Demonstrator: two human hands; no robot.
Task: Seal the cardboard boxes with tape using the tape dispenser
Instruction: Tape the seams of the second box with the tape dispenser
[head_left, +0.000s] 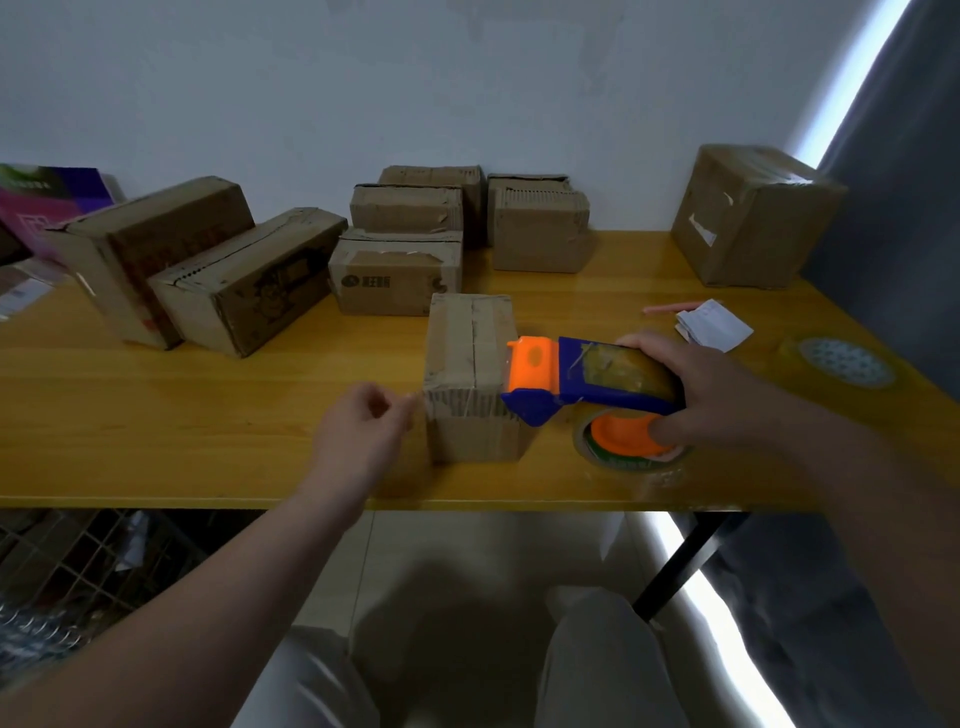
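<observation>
Yellow table (156, 415), folded white paper (714, 322) beside pink stick (660, 309), purple carton (52, 202) far left, grey curtain (893, 182)

Setting: a small parcel-packing room. Evidence: one yellow wooden table (156, 415) stands against a bare white wall (467, 78) and carries many used cardboard boxes (249, 280) of mixed sizes, some stacked. Packing kit present: tape dispenser (587, 382), spare tape roll (844, 361), folded paper slips (714, 327). Wire-grid rack (78, 561) sits below the table's left end, grey curtain (883, 208) hangs at right, pale tiled floor (467, 545) underneath.
</observation>
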